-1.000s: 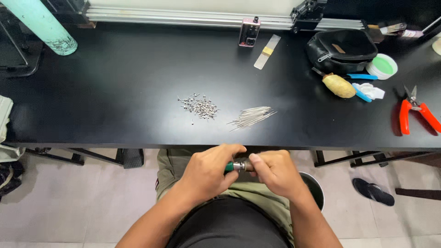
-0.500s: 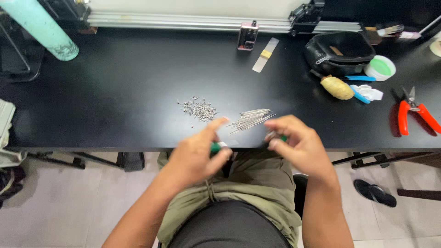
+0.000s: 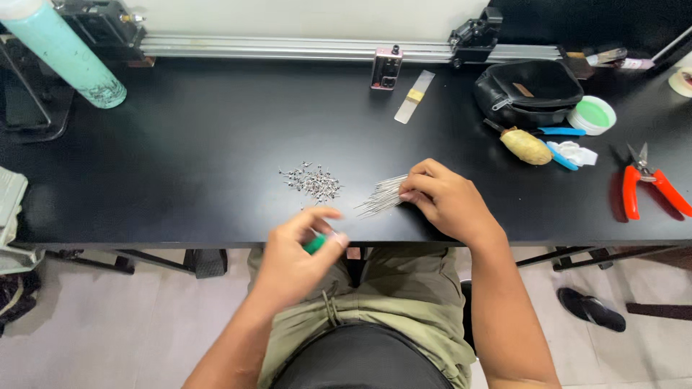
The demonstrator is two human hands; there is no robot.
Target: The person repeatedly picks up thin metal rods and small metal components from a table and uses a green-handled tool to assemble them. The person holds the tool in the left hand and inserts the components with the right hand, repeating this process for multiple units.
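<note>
Left hand (image 3: 295, 263) just off the counter's (image 3: 180, 180) front edge, over the lap; grip closed on a small green-handled tool (image 3: 315, 243), pinched between thumb and fingers, tip blurred, probably a thin driver or pin holder; right hand (image 3: 447, 202) flat on the counter, fingertips (image 3: 412, 189) pressing the right end of a bundle of thin metal pins (image 3: 380, 196), grip narrow, whether it actually pinches a pin is unclear; pins fan out left of that hand, between the two hands; pile of tiny metal bits (image 3: 311, 180) just left of the pins, ahead of the left hand; red cutters (image 3: 645, 189) far right; black pouch (image 3: 528, 90) and teal bottle (image 3: 68, 54) at the back.
</note>
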